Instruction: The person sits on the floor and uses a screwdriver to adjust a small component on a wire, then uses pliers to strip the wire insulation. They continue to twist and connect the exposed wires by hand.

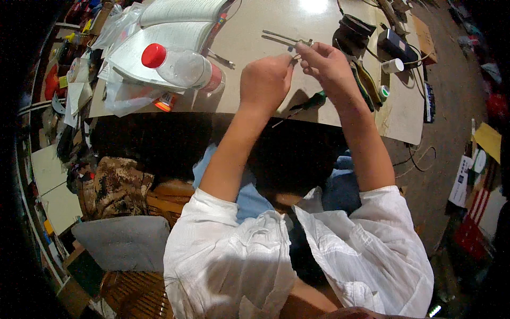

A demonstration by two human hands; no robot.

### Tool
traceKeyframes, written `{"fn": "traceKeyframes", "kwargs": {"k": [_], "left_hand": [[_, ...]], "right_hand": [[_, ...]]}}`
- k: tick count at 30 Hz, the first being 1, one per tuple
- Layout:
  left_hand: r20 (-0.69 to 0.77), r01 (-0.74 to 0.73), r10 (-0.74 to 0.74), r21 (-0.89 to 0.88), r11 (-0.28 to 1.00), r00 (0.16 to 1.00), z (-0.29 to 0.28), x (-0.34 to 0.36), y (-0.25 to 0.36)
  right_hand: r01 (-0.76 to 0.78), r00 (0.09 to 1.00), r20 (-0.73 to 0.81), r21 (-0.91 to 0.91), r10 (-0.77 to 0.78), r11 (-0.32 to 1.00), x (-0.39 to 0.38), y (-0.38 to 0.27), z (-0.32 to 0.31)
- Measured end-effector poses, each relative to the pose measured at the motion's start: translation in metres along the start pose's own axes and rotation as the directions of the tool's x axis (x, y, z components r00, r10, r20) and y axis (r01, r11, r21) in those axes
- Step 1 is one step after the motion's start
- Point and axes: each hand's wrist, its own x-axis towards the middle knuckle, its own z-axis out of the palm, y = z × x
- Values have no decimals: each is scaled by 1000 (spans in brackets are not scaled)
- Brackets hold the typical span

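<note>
My left hand is closed over the table, its thumb and fingers pinched near the right hand's fingertips. What it grips is too small to make out. My right hand is closed too, fingers pinched at the end of a thin metal rod with a small knobbed fitting. The rod points left and away from me. Below the hands lies a screwdriver with a dark green handle, its shaft reaching past the table's near edge. Pliers with green and yellow handles lie beside my right wrist.
A clear bottle with a red cap lies at the left by an open book and a plastic bag. A cable plug is near it. At right are a black device, a white cylinder and loose cables.
</note>
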Motion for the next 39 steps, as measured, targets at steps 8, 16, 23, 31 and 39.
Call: {"fn": "traceKeyframes", "kwargs": {"k": [8, 16, 23, 31, 39], "left_hand": [[-172, -33, 57, 138, 990, 983, 10, 0, -5], [-22, 289, -372, -589, 755, 928, 8, 6, 0], [483, 479, 103, -876, 59, 870, 3, 5, -11], [380, 591, 556, -761, -266, 739, -28, -1, -15], [624, 702, 565, -705, 106, 541, -31, 5, -5]], "right_hand": [[-204, 968, -2, 574, 251, 793, 4, 12, 7], [313, 950, -147, 391, -277, 865, 7, 2, -2], [-145, 926, 329, 766, -187, 626, 5, -11, -28], [-175, 692, 696, 419, -191, 891, 2, -28, -42], [38, 780, 619, 102, -93, 994, -3, -29, -38]]}}
